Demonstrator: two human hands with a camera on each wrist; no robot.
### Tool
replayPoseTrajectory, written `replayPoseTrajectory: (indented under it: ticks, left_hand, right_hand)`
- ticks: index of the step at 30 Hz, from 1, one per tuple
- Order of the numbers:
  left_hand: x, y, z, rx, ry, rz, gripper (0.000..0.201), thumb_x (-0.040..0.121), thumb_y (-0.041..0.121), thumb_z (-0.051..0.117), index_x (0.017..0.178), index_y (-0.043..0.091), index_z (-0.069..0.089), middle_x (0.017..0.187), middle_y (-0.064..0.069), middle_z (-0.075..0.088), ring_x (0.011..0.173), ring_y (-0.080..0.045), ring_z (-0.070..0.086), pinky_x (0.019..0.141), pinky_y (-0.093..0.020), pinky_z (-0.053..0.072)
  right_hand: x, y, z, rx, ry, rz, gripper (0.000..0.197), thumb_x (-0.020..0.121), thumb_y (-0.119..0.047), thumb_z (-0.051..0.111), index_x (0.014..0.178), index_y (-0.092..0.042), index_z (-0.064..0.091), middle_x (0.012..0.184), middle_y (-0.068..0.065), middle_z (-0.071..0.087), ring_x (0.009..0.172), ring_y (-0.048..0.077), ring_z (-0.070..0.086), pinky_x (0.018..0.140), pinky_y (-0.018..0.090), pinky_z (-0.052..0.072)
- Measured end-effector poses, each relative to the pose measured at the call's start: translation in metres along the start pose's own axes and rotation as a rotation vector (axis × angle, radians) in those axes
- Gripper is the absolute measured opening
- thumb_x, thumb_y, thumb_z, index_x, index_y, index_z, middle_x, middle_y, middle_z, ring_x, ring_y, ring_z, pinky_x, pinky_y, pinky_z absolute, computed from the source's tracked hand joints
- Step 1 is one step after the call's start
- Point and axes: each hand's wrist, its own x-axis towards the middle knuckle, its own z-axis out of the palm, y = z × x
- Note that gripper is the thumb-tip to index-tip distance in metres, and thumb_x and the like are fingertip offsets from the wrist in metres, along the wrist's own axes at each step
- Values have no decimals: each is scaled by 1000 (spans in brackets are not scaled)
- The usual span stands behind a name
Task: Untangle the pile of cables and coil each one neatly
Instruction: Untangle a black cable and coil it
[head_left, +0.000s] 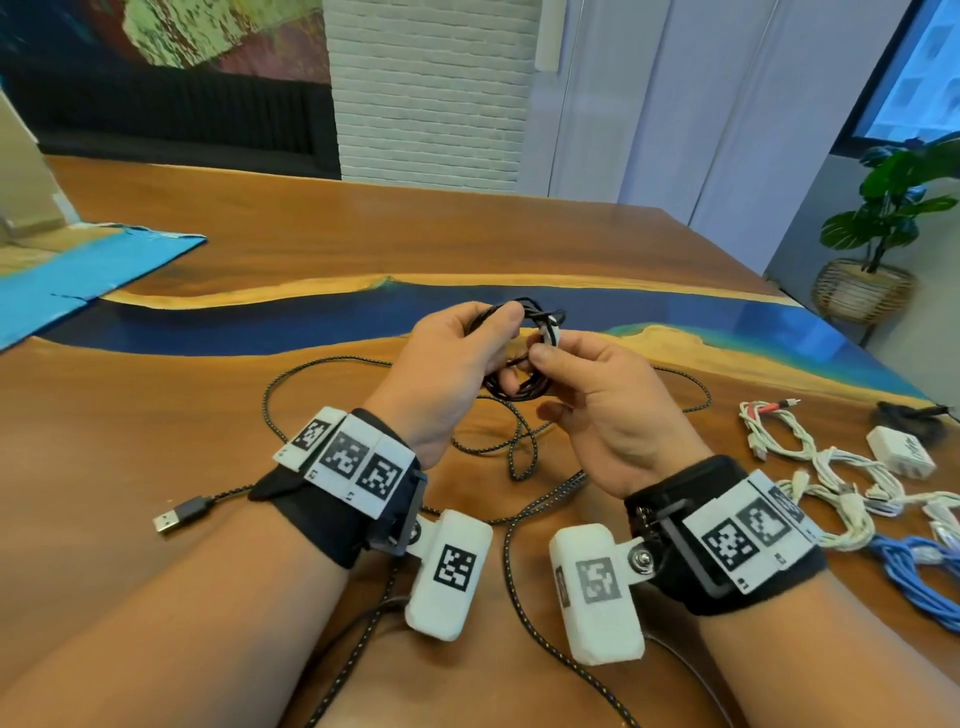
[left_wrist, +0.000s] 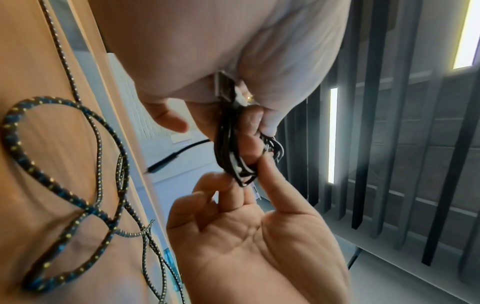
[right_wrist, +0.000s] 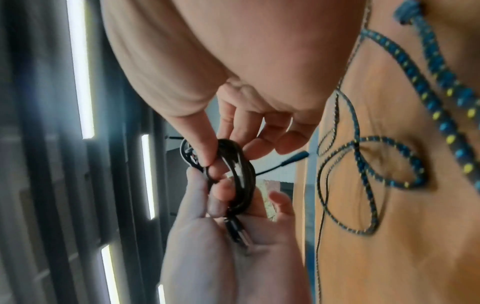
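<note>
A thin black cable wound into a small coil (head_left: 519, 387) hangs in the air above the table between both hands. My left hand (head_left: 488, 343) grips the coil from the left, thumb on top, with a USB plug (left_wrist: 224, 86) lying in its palm. My right hand (head_left: 550, 353) pinches the coil's upper right side at a white band (head_left: 550, 335). The wrist views show the same coil (left_wrist: 228, 148) (right_wrist: 240, 174) held by the fingertips of both hands. A long black braided cable (head_left: 332, 364) with yellow flecks lies loose in loops on the table below, its USB plug (head_left: 171, 517) at the left.
At the right of the wooden table (head_left: 156, 415) lie several coiled white cables (head_left: 831, 467), a blue cable bundle (head_left: 914, 571), a white charger block (head_left: 901, 451) and a dark coil (head_left: 906, 415). A blue sheet (head_left: 78, 275) covers the far left corner.
</note>
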Motion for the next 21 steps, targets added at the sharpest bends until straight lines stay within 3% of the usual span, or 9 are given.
replayPoseTrajectory:
  ticks: [3,6,7,9,11,15,17,19,21]
  left_hand:
    - [2,-3,-1,36,20,-22,29,104,32,56,83,12,59,59,5,44,53,-13,47,60,-26,44]
    - [1,-6,4,63,-27,-1,29,105,31,54,84,10,58,65,-5,46,53,-13,47,60,-26,43]
    - [0,-6,6,62,-38,2,29,105,30,54,83,11,57,64,-4,44,53,-13,46,60,-26,42]
    - [-2,-6,8,61,-40,3,30,106,29,52,81,13,54,61,2,41,52,-13,44,58,-26,42]
    - [-3,-5,7,69,-22,6,31,106,29,51,80,14,52,58,7,40,51,-12,43,56,-26,41]
    - [-1,-4,4,64,27,2,30,107,31,50,84,12,53,58,7,41,51,-14,43,61,-32,42]
    - [-1,-5,6,57,45,9,29,107,31,50,87,10,53,60,4,42,52,-15,45,63,-34,43]
    - [-2,-5,7,59,69,22,30,107,31,49,87,10,51,59,6,42,53,-15,47,65,-36,44]
    - [-1,-4,8,53,101,32,32,108,31,47,81,13,48,56,9,41,56,-16,52,68,-37,48]
  right_hand:
    - [-3,-7,0,214,-127,92,25,88,-13,59,112,-8,57,85,11,62,90,31,59,79,40,40]
    - [-4,-10,-3,263,-208,85,17,85,-10,56,101,-4,57,73,11,48,78,31,57,90,49,37]
    - [-4,-10,-4,206,-220,65,18,84,-8,58,100,0,61,75,14,50,77,29,58,89,48,40]
    - [-3,-7,-3,105,-235,11,41,82,-3,64,122,5,58,83,19,62,78,27,63,86,44,49]
    - [0,-4,-5,38,-212,-6,60,79,0,71,136,-1,52,91,22,71,83,30,69,86,45,54]
    - [1,-3,-6,-95,-86,-39,57,84,6,75,134,-14,55,95,15,77,86,28,73,70,35,57]
    - [2,-2,-6,-132,-8,-61,56,83,7,76,130,-16,57,98,14,78,91,29,75,77,39,62]
    - [3,-1,-6,-185,82,-96,50,80,4,79,123,-16,62,92,14,73,82,28,73,77,41,63]
    - [4,-1,-7,-222,151,-117,38,80,-3,83,112,-15,65,77,13,61,67,23,63,67,37,59]
